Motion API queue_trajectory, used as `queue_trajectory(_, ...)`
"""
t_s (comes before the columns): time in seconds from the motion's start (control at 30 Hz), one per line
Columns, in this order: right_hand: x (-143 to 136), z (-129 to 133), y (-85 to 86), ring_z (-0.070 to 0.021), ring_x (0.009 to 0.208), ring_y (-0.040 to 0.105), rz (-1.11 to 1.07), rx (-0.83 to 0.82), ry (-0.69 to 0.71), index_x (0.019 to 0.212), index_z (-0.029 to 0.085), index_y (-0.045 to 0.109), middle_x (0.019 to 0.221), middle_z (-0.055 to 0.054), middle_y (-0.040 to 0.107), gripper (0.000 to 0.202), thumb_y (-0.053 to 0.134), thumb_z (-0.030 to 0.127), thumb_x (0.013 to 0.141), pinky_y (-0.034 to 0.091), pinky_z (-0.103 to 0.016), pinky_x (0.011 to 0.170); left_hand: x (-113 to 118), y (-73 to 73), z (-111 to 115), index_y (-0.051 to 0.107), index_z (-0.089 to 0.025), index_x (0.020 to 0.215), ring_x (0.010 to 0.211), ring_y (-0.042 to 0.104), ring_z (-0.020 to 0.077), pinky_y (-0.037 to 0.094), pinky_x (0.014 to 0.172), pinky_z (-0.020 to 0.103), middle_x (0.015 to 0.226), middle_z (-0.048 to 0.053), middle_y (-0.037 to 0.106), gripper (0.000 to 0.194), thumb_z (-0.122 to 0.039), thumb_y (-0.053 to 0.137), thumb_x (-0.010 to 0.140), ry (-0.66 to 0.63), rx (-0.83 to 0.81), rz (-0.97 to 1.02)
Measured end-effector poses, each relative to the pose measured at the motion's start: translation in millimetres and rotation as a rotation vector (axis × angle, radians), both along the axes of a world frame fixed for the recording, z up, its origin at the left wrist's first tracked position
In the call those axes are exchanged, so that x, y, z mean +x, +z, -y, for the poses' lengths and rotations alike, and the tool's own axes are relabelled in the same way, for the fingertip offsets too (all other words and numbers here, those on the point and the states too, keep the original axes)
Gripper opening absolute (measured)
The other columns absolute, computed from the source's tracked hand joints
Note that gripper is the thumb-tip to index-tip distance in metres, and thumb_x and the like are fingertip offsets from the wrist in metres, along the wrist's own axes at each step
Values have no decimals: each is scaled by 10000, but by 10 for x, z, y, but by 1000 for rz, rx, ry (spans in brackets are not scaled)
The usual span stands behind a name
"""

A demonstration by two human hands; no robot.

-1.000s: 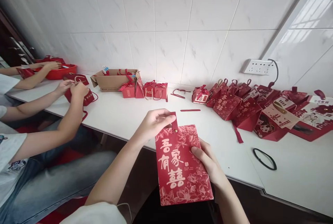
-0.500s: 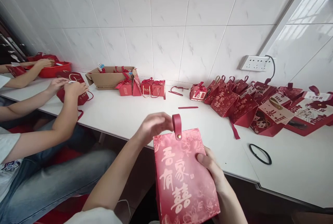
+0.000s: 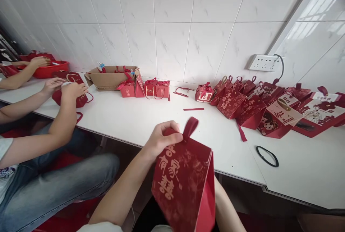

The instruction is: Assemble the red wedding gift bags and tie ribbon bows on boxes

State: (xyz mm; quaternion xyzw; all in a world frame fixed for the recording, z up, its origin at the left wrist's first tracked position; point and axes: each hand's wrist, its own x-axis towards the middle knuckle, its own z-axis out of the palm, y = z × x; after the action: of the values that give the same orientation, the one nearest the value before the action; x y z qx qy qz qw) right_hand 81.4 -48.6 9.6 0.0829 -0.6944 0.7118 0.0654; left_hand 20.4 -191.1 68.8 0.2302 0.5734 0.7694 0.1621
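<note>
A red gift box with pale gold Chinese characters is held up tilted in front of me, below the table edge. A red strap loop stands up from its top. My left hand is closed on the top left corner of the box, thumb on the printed face, beside the loop. Behind the box, my right hand is hidden; only my right forearm shows, running up to the box's right side.
Finished-looking red gift boxes crowd the table's right side, near a black band. A red strip lies mid-table. Small boxes and a cardboard box stand leftward. A co-worker's hands hold a red bag.
The gift box has turned, so its right side panel now shows. My left hand has gone from loosely beside the loop to gripping the top corner. My right hand has passed out of sight.
</note>
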Motion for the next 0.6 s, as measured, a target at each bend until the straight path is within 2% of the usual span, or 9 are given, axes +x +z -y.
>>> queue_trajectory(0.1,-8,-143,73,-208,693,652,42,-217,16,954,207,635,831,-61,686,490,354,601,879,543,-337,634,94,117,100,551,-162,638,452,393,49,303,431,180,541,-55,460,319,-408,752,663,238,-205,-96)
queue_trajectory(0.17,10,-222,144,-229,812,652,-16,-266,-7,988,207,616,941,-82,676,518,360,638,857,539,-347,691,153,161,118,578,-169,657,431,379,53,293,416,185,514,-56,467,259,-382,719,702,323,-321,-150)
queue_trajectory(0.23,44,-252,242,-221,872,640,-96,-168,-63,1024,225,592,969,-70,666,425,501,588,822,532,-327,725,197,172,99,611,-174,684,469,451,75,341,444,195,555,-37,534,213,-364,695,726,363,-386,-204)
queue_trajectory(0.33,86,-215,414,-174,821,636,-160,4,-166,1063,246,554,918,-34,661,310,626,405,806,531,-294,728,244,162,50,658,-180,731,630,566,119,430,578,217,685,-5,624,159,-334,648,771,387,-408,-311)
queue_trajectory(0.47,80,-133,589,-169,840,641,-242,191,-238,978,229,586,914,-26,664,204,633,302,793,539,-290,741,306,164,9,668,-183,732,694,588,132,451,665,232,739,-1,652,133,-293,621,789,364,-406,-374)
queue_trajectory(0.6,63,-100,644,-154,775,648,-261,237,-247,879,217,593,846,-14,674,95,596,276,805,545,-262,687,331,163,19,656,-183,745,732,607,148,460,688,242,765,4,665,125,-283,598,791,340,-381,-347)
